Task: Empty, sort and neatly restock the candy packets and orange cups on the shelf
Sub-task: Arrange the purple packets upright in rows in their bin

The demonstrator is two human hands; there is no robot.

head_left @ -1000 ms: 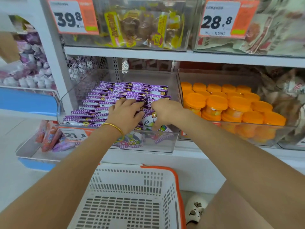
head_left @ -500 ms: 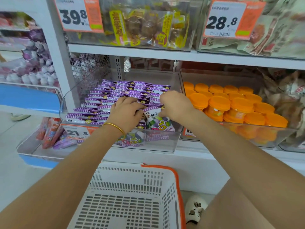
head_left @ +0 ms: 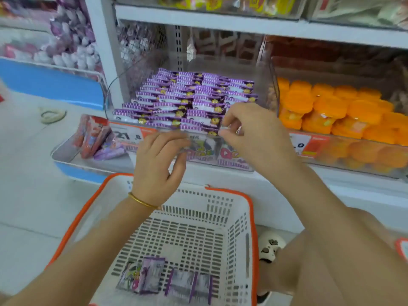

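**Packets** [head_left: 189, 102]: purple, in overlapping rows inside a clear bin [head_left: 265, 85] on the middle shelf, most of the stock not yet removed. A few loose packets [head_left: 143, 277] lie flat on the floor of the basket [head_left: 254, 217] below.

**Cups** [head_left: 331, 107]: orange, stacked in the next bin to the right, untouched.

**Left hand** [head_left: 159, 160]: at the bin's front wall, fingers loosely curled. Blur hides whether they grip anything.

**Right hand** [head_left: 254, 133]: over the front row, thumb and forefinger drawn close on what looks like one packet's edge, other fingers folded behind.

**Risks, as judged:**
- A thin pinch on a slick wrapper may slip, and the packet would fall between shelf and basket onto the floor.
- Pulling one front packet could drag its overlapped neighbours over the low front wall, since the rows lean on each other.
- The right wrist sits near the cups' bin. A wide sweep out could knock a top cup loose.
- The basket is open-slotted and stands close under the shelf lip. Packets tossed from height may bounce out or land past the rim.
- Mixing packets face-up and face-down in the basket would slow later sorting.
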